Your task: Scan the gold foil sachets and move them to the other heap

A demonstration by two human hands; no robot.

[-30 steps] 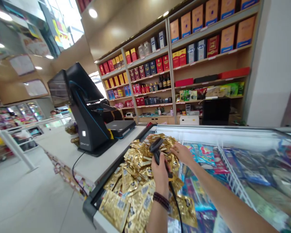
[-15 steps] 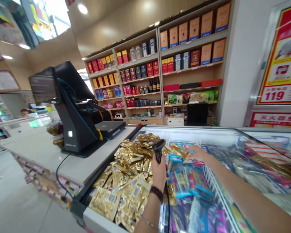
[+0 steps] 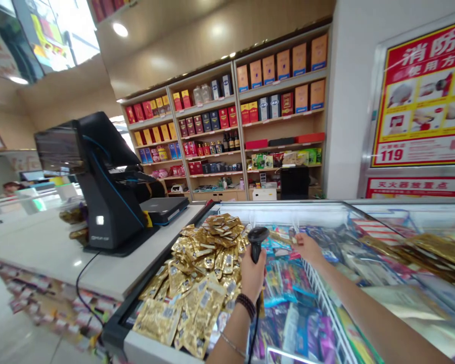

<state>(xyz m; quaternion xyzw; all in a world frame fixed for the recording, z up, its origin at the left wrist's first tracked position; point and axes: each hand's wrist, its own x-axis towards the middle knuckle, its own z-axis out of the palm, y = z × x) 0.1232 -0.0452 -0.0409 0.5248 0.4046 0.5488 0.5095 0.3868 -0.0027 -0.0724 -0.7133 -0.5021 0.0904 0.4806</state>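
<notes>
My left hand [image 3: 253,270] is wrapped round the handle of a black barcode scanner [image 3: 258,236], its head up and its cord hanging below. A pile of gold foil packets [image 3: 200,263] lies to the left of the scanner, on top of the freezer. My right hand [image 3: 307,248] is closed on the end of a gold packet [image 3: 282,237], held to the right of the scanner above the freezer's contents. Colourful ice-pop-like packs [image 3: 284,278] lie below, beside a white wire divider [image 3: 326,308].
A black checkout terminal [image 3: 106,187] stands on the white counter [image 3: 34,237] at left, with a flat black device [image 3: 165,210] beside it. More gold packets [image 3: 436,253] lie at the right on the freezer glass. Shelves of boxes [image 3: 212,121] line the back wall.
The view has turned to the right, showing more of the red poster and the right-hand gold packets. My right hand still holds the gold packet, now tilted more edge-on.
</notes>
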